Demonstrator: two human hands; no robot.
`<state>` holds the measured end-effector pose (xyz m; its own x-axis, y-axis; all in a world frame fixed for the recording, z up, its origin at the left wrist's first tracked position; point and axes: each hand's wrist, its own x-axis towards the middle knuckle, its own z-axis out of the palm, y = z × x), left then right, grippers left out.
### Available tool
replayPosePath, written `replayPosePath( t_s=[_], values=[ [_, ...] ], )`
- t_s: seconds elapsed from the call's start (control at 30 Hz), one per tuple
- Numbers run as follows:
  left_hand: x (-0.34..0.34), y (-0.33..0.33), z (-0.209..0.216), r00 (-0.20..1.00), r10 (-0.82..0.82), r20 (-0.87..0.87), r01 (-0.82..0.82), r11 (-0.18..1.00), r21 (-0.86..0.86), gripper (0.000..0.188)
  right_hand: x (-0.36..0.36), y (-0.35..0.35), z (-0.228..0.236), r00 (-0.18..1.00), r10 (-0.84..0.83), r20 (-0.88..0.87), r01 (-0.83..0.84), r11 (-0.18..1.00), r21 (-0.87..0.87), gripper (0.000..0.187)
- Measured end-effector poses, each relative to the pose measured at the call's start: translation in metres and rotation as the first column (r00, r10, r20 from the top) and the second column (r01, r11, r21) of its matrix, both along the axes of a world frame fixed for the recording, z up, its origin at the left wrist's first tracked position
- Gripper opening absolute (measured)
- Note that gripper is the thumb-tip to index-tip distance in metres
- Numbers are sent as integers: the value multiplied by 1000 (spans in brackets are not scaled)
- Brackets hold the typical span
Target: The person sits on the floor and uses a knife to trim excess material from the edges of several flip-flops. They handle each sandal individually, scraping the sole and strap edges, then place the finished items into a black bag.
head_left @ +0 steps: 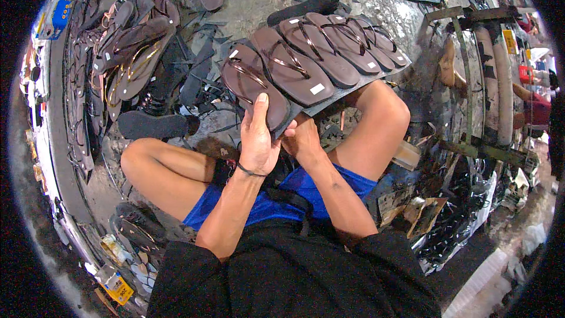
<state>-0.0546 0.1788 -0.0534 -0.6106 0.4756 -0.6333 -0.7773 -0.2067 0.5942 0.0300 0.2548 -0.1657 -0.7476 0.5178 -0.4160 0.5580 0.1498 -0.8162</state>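
Note:
Several brown sandals (300,74) with shiny bronze straps lie side by side on a dark flat sheet (332,101), raised and tilted above my lap. Small white labels show on their soles. My left hand (259,144) is closed on the nearest left sandal (268,97), its thumb pressed on top of the sole and its fingers beneath. Under the near edge of the sheet, my right hand (303,139) holds it from below, close beside my left hand. Most of the right fingers are hidden by the sheet and sandals.
More sandals (138,44) are heaped at the left, with a loose black sole (153,125) near my knee. Dark scraps lie scattered on the floor. A wooden frame (471,82) stands at the right, and another dark sole (303,9) lies beyond the row.

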Motion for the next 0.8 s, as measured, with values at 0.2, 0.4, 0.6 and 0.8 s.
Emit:
replayPosePath(
  t_s=[0.2,0.4,0.6,0.8],
  values=[
    [-2,-5,1,999,-21,29,20,999,39,34,-32,23,-28,988,2,-156,-7,999,-33,17],
    [-3,-20,11,998,-25,50,24,1000,15,33,-87,18,-40,932,-52,-359,61,998,12,21],
    [1,-80,55,999,-46,-20,48,991,127,40,-166,25,-4,618,-283,-733,251,955,-157,29],
    [6,-91,26,940,-106,-325,40,978,-202,42,-196,21,116,331,-485,-810,156,874,-460,42]
  ],
)
